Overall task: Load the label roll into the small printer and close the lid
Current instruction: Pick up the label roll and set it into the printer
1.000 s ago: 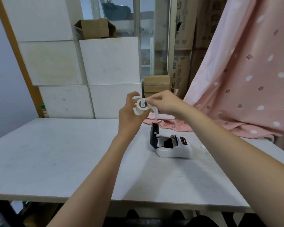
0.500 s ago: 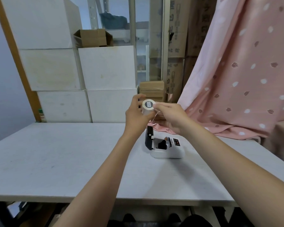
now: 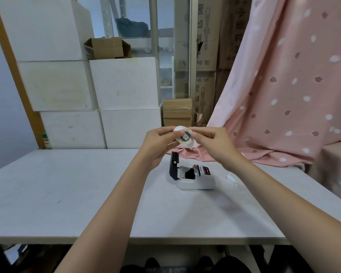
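Both hands grip the label roll in the air, left hand and right hand pinching opposite sides; below it the small printer sits on the table, lid upright.

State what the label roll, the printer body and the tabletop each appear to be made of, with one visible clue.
Label roll: probably paper, matte white, with a loose end hanging down.
Printer: likely moulded plastic, smooth white shell with rounded corners and a dark lid.
Tabletop: unclear, perhaps laminate board; pale, matte, faintly scuffed.
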